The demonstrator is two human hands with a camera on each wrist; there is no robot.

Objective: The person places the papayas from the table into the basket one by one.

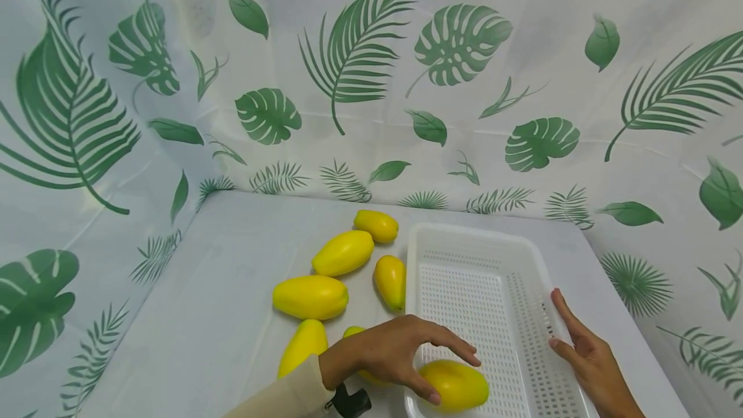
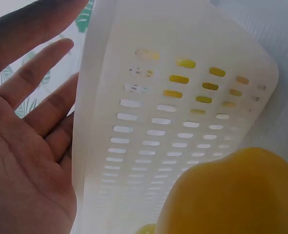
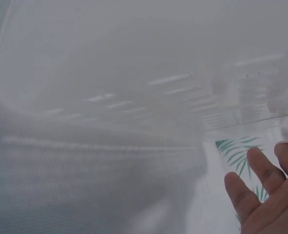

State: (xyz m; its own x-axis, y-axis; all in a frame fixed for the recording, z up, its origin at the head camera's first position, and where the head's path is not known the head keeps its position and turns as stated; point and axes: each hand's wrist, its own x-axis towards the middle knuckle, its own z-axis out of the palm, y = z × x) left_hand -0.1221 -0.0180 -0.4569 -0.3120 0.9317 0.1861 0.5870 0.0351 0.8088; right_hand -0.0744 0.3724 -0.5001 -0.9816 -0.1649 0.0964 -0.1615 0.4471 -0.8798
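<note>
My left hand [image 1: 395, 348] reaches over the near left rim of a white perforated plastic basket [image 1: 449, 232]. Its fingers are spread above a yellow papaya [image 1: 461, 389] lying at the basket's near end, with the thumb right at the fruit's left end. In the left wrist view the palm [image 2: 22, 161] shows beside the slotted wall [image 2: 95, 97], fingers fairly straight. My right hand [image 1: 600, 366] holds the basket's right rim, thumb over the edge and fingers outside. The right wrist view shows those fingers [image 3: 263, 173] below the rim.
Several more papayas lie left of the basket, among them one at the back [image 1: 377, 226], one against the basket's side [image 1: 391, 281] and a large one [image 1: 310, 297]. They rest on a white table [image 1: 215, 295]. A leaf-patterned curtain [image 1: 371, 82] hangs behind and at both sides.
</note>
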